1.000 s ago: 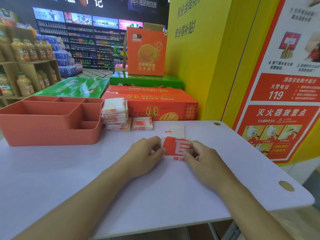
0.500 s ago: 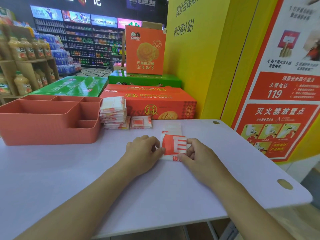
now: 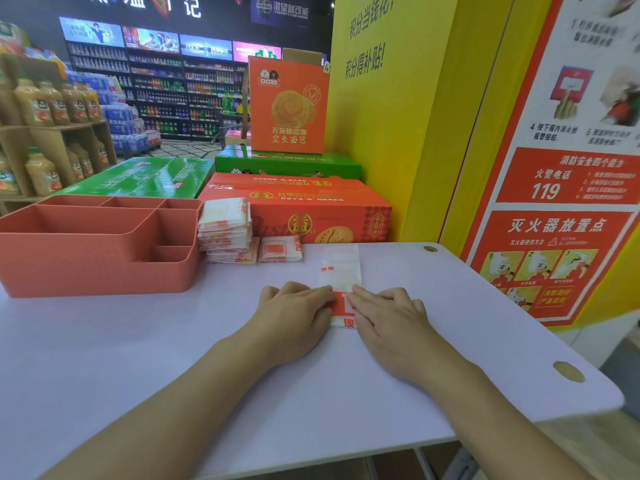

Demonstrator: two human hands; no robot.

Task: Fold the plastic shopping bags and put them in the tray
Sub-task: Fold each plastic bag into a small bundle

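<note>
Both hands have dropped flat onto the shopping bag since the earlier frames, when their fingertips were pinching its red fold. That fold now lies pressed down beneath them.

The orange tray (image 3: 97,268) stands at the left end of the pale worktop (image 3: 173,358), and its compartments show no bags. Just beside the tray's right wall is a stack of folded bags (image 3: 225,226). One more folded bag (image 3: 278,249) lies flat on the worktop on the stack's far side from the tray.

Further right of the tray, and nearer the person, the left hand (image 3: 294,313) rests palm down. Its grip is loose, with the fingers straight and pressing the left edge of the shopping bag (image 3: 341,268). The bag lies on the worktop well apart from the tray. Its white half reaches out past the fingertips, and a strip of red print shows in the gap between the two hands.

Furthest from the tray, the right hand (image 3: 388,317) mirrors the left. Its grip is slack too, with flat fingers pressing the bag's right edge.

Behind the worktop, right of the tray, is an orange box (image 3: 311,209).
</note>
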